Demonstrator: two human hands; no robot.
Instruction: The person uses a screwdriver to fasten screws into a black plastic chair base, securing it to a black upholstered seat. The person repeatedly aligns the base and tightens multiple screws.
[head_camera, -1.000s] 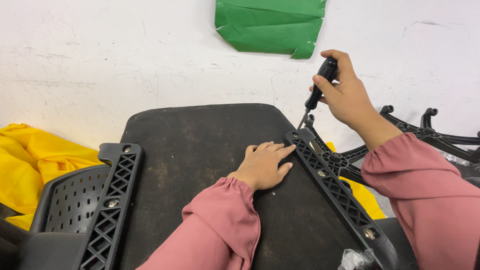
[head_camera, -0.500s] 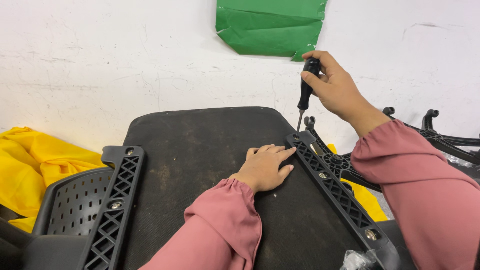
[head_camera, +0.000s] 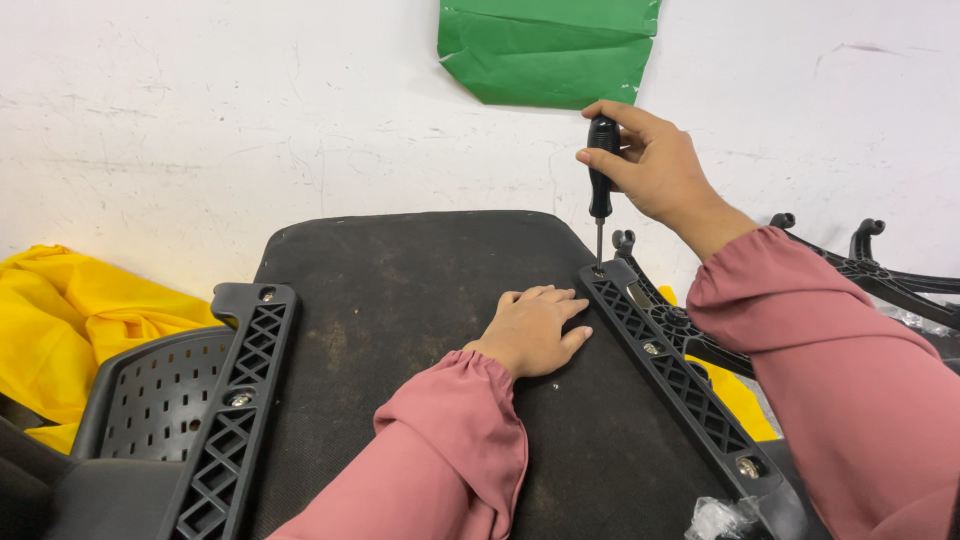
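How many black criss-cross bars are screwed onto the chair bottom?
2: the left bracket along the chair bottom's left edge, and the right bracket along its right edge, under the screwdriver.

Light was bright, even and diffuse, with no glare. Soft, faint shadows lay under the left hand (head_camera: 535, 330) on the dark seat underside (head_camera: 420, 300). Focus was sharp throughout, with slight wide-angle stretching toward the edges.

Two bare hands, left hand (head_camera: 535, 330) and right hand (head_camera: 655, 165), no rings or gloves, loose dusty-pink long sleeves (head_camera: 440, 450), soft fabric, cuffs gathered snugly at both wrists
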